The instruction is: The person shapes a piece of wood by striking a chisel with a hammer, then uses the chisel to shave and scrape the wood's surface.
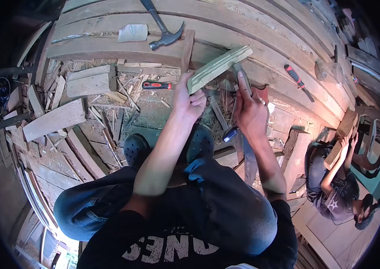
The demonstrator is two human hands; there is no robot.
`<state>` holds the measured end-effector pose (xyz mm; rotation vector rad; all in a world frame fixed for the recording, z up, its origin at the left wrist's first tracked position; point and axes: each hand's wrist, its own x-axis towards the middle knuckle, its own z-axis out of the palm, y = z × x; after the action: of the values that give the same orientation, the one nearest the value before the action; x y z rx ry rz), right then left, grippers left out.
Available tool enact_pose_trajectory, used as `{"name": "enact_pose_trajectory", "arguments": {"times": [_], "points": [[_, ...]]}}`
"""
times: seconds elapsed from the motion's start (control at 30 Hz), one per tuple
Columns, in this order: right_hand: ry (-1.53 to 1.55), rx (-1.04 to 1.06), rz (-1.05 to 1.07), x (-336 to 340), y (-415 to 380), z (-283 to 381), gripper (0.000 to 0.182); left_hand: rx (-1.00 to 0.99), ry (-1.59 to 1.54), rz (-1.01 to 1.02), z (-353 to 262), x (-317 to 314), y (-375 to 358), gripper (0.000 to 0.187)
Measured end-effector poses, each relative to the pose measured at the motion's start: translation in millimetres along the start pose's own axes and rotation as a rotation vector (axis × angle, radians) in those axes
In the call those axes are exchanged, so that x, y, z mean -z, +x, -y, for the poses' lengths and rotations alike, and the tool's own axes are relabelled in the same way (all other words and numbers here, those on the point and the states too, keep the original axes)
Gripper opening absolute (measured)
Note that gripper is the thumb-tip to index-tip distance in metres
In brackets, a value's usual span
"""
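My left hand (189, 102) is closed around the lower end of a grooved wooden block (220, 68), which tilts up to the right in front of the bench. My right hand (250, 110) grips a narrow, flat dark tool (236, 68), its index finger stretched along it. The tool's tip overlaps the block's right end; its handle is hidden in my fist, so I cannot tell its kind. Behind that hand shows a reddish-brown piece (262, 93), and below it a long grey blade (249, 163) points downward.
A claw hammer (166, 38) and a marked paper-like piece (132, 32) lie on the plank bench (100, 27). A red-and-black screwdriver (298, 81) rests farther right. Another red-handled tool (156, 85) lies among shavings and offcuts. At right, another person (340, 197) holds a wooden beam (342, 136).
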<state>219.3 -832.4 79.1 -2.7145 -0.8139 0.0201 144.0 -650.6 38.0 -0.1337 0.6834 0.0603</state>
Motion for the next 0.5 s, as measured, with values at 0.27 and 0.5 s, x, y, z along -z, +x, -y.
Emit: {"name": "enact_pose_trajectory", "arguments": {"times": [0.27, 0.5], "points": [[0.336, 0.078, -0.098, 6.1, 9.8, -0.1, 0.052, 0.065, -0.098, -0.117, 2.1, 3.1, 1.8, 0.033], [0.154, 0.245, 0.088, 3.1, 0.0, 32.1, 0.052, -0.127, 0.128, -0.376, 10.1, -1.9, -2.2, 0.021]]}}
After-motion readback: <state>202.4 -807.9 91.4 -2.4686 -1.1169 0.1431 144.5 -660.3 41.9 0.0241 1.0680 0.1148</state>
